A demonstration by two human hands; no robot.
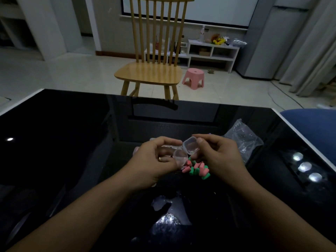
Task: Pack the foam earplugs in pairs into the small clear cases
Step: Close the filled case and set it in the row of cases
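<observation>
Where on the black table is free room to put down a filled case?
The table is bare left of the left hand. Crowded: earplugs under the hands, plastic bag beyond the right hand.

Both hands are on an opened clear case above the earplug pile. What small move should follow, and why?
Probably the right hand should let go of the lid and pick an earplug from the pile. The clear case hangs open between both hands and looks empty, the left hand already grips its base half, and the pink and green earplugs lie just beneath the right fingers.
</observation>
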